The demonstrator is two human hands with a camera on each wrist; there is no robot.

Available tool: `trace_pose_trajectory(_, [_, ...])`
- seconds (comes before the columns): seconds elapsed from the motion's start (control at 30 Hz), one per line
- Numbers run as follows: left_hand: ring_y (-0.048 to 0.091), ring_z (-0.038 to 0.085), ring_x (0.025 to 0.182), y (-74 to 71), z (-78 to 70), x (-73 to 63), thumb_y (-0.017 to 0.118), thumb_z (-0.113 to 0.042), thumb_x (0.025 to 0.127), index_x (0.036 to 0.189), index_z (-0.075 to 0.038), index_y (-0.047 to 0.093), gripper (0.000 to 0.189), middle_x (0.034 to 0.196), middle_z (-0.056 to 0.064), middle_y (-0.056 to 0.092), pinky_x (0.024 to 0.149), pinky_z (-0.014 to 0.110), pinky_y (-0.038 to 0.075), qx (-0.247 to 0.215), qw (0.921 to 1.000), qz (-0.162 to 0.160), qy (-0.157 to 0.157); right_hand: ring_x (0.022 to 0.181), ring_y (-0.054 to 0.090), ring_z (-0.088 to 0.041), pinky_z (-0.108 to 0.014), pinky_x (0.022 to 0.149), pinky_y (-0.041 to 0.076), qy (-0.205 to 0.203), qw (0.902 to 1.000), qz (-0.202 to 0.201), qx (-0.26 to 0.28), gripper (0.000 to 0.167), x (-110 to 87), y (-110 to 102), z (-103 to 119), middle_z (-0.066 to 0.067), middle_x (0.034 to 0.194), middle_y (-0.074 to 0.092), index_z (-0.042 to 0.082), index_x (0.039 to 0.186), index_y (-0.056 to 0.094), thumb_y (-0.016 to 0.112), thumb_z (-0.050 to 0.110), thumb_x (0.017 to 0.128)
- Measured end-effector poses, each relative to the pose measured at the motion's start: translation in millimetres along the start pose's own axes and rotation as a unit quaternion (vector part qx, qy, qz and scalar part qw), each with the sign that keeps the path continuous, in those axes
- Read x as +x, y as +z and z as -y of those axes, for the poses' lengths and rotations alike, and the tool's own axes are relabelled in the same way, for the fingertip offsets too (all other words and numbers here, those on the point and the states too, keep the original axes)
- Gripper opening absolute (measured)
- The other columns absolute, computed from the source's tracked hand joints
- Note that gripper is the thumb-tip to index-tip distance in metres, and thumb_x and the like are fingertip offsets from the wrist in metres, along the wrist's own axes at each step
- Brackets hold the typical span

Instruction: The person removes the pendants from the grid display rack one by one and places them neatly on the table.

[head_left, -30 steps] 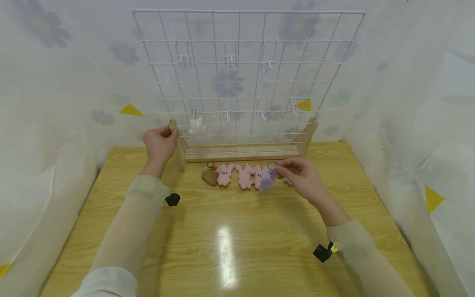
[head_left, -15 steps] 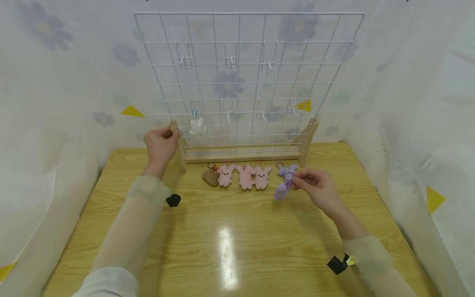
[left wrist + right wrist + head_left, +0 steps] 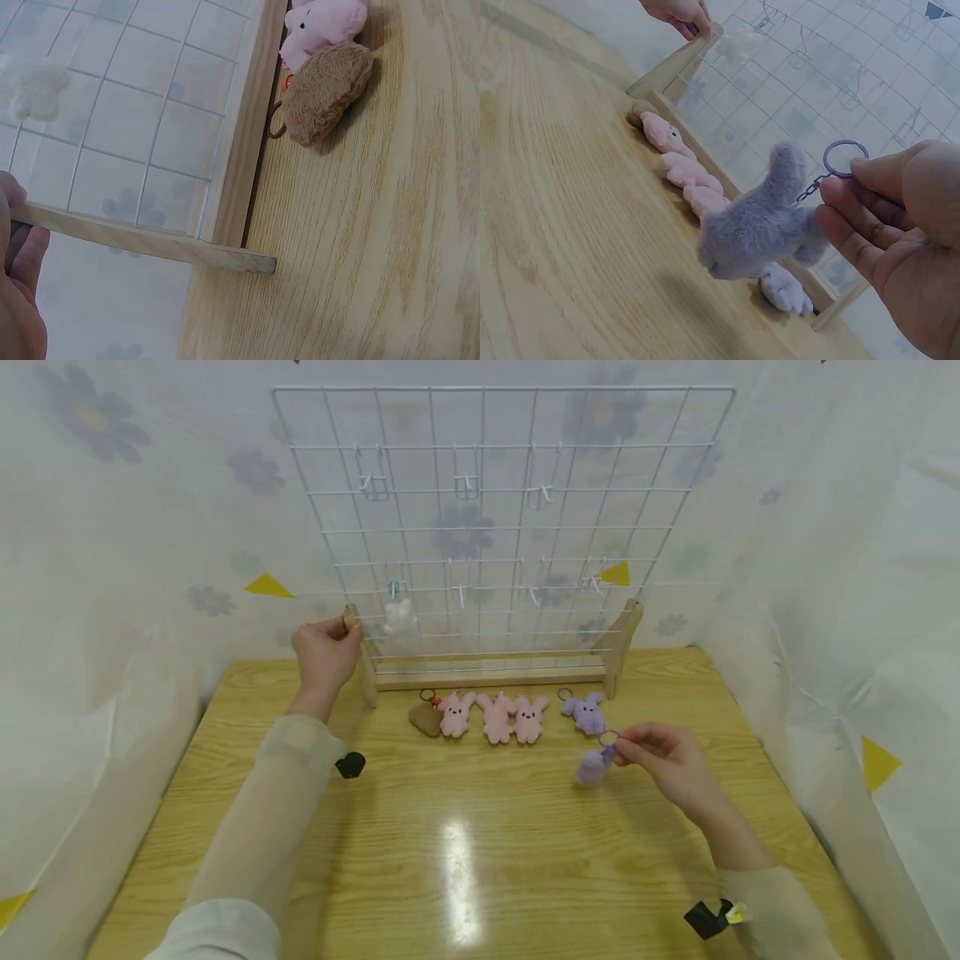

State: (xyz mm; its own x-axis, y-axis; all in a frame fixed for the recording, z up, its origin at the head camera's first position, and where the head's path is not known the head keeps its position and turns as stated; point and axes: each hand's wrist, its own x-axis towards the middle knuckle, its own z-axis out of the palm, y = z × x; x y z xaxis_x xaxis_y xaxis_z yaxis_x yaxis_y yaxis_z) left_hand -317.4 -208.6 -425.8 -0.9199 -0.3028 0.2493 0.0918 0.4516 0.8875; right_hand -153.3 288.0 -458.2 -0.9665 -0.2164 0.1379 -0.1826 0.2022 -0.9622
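Observation:
My right hand (image 3: 667, 768) pinches the purple ring (image 3: 845, 158) of a plush keychain (image 3: 761, 225), whose fuzzy lavender body dangles from a short chain above the table. Just behind it, a second lavender plush keychain (image 3: 588, 713) lies on the wood. My left hand (image 3: 327, 653) grips the top of the left wooden upright (image 3: 142, 238) of a white wire grid rack (image 3: 510, 527). From a hook at the rack's lower left hangs a white plush keychain (image 3: 401, 617).
Along the rack's wooden base (image 3: 487, 679) lie several pink plush bunnies (image 3: 454, 714) and a brown plush piece (image 3: 328, 91) with a dark ring. White hooks (image 3: 533, 593) stick out from the grid in two rows. Flowered white sheeting (image 3: 150, 527) surrounds the table (image 3: 390, 860).
My right hand has moved right and toward me with the lavender keychain, drawing away from the pink bunnies and uncovering the other lavender one. My left hand stays on the upright.

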Motion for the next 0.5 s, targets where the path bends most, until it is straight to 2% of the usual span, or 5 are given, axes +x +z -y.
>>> trace_pose_trajectory(0.27, [0.073,0.02,0.09,-0.3,-1.6,0.2,0.071,-0.015,0.1,0.118,0.0,0.079,0.025,0.105,0.019,0.078,0.07,0.019,0.055,0.0,1.0,-0.003,0.003,0.083,0.075,-0.022,-0.032,0.079,0.062,0.009,0.9998,-0.009,-0.015,0.013,-15.7,-6,-7,-0.024,0.097,0.074,-0.014,0.108,0.07,0.067,-0.003,0.103])
trace_pose_trajectory(0.5, [0.074,0.02,0.09,0.4,-1.7,-0.1,0.071,-0.015,0.1,0.118,0.0,0.079,0.025,0.105,0.02,0.077,0.071,0.019,0.055,0.005,1.0,-0.003,0.003,0.084,0.074,-0.021,-0.034,0.08,0.062,0.004,0.9999,0.009,0.01,0.011,-28.6,-10,-12,-0.029,0.097,0.071,-0.015,0.108,0.068,0.064,-0.007,0.102])
